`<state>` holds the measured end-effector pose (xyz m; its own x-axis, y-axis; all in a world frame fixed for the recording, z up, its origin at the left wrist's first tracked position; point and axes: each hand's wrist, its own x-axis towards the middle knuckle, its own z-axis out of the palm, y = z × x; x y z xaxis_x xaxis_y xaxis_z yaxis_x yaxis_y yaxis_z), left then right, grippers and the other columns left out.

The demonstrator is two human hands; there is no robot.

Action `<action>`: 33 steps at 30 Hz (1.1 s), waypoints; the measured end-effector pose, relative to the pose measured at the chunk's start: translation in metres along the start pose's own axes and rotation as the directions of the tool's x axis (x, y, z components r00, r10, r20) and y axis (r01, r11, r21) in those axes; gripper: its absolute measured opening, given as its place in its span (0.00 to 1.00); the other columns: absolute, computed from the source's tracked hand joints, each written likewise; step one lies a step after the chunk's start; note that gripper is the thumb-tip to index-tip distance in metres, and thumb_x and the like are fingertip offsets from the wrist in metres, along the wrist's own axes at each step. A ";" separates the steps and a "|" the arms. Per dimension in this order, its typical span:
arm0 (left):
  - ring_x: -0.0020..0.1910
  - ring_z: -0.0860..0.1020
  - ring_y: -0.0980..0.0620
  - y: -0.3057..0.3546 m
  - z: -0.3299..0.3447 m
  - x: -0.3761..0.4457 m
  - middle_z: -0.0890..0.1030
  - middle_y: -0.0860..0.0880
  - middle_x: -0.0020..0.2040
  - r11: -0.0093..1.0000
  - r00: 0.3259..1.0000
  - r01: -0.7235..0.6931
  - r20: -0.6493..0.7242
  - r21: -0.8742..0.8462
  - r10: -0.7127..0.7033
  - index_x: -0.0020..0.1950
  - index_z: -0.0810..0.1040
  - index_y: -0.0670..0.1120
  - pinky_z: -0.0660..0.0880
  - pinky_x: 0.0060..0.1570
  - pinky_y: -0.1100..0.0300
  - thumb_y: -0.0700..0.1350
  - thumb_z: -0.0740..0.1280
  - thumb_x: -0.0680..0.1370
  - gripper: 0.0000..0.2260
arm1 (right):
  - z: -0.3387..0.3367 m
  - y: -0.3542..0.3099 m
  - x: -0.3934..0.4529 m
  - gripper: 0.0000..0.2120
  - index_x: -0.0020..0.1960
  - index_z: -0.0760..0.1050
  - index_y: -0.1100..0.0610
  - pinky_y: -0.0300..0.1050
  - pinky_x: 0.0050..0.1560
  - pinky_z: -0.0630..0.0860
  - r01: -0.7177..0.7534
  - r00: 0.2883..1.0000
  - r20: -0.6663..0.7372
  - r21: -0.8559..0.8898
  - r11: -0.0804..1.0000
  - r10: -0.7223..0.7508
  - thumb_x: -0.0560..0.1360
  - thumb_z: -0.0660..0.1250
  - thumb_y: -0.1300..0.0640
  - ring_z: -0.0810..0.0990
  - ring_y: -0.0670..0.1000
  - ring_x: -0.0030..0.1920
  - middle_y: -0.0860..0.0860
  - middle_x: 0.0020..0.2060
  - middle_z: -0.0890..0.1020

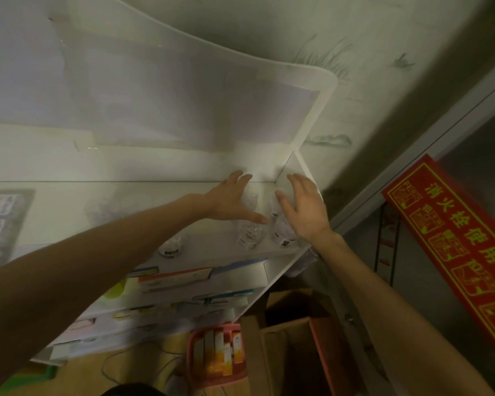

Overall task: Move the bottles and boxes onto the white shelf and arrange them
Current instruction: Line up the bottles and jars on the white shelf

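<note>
While both arms reach up toward the centre right of the frame, the left hand (231, 199) and right hand (305, 208) hover with fingers straight and spread over clear bottles on the top board of the white shelf (302, 164). Two labelled bottles (250, 234) (282, 231) stand side by side below the hands, and a third bottle (172, 247) sits further left. Whether the fingers touch them is unclear. Lower shelf levels hold flat boxes (175, 277). At bottom centre, a pink basket (216, 357) holds orange boxes (225, 352).
</note>
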<state>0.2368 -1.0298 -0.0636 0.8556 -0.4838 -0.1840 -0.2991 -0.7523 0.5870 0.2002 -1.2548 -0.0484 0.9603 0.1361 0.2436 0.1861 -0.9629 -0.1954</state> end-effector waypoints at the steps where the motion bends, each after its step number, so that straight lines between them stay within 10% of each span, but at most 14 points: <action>1: 0.80 0.49 0.44 0.000 -0.003 -0.002 0.43 0.49 0.81 1.000 1.000 -0.002 -0.003 0.008 0.002 0.81 0.45 0.52 0.55 0.76 0.44 0.79 0.69 0.58 0.62 | -0.005 0.001 -0.001 0.28 0.76 0.64 0.58 0.54 0.74 0.64 -0.012 0.999 -0.042 0.051 0.999 0.014 0.83 0.55 0.42 0.64 0.55 0.74 0.56 0.74 0.69; 13: 0.79 0.39 0.41 0.014 0.014 -0.002 0.32 0.48 0.79 0.975 0.986 -0.039 0.166 0.220 0.002 0.79 0.33 0.50 0.52 0.76 0.42 0.73 0.74 0.59 0.67 | 0.027 0.010 -0.006 0.27 0.79 0.57 0.57 0.55 0.79 0.52 0.108 0.973 0.214 -0.089 0.990 -0.087 0.83 0.54 0.47 0.55 0.60 0.78 0.58 0.78 0.61; 33: 0.79 0.36 0.43 0.022 0.019 0.012 0.31 0.51 0.79 0.974 0.993 -0.087 0.092 0.211 0.069 0.80 0.34 0.52 0.52 0.75 0.39 0.76 0.73 0.57 0.67 | 0.016 0.013 -0.008 0.29 0.81 0.54 0.56 0.55 0.80 0.49 0.100 0.973 0.207 0.001 0.995 -0.098 0.83 0.46 0.45 0.52 0.57 0.80 0.57 0.80 0.56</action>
<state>0.2324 -1.0605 -0.0679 0.7904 -0.5735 -0.2152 -0.4546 -0.7847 0.4214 0.1980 -1.2647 -0.0677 0.9597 0.2748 0.0591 0.2810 -0.9444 -0.1708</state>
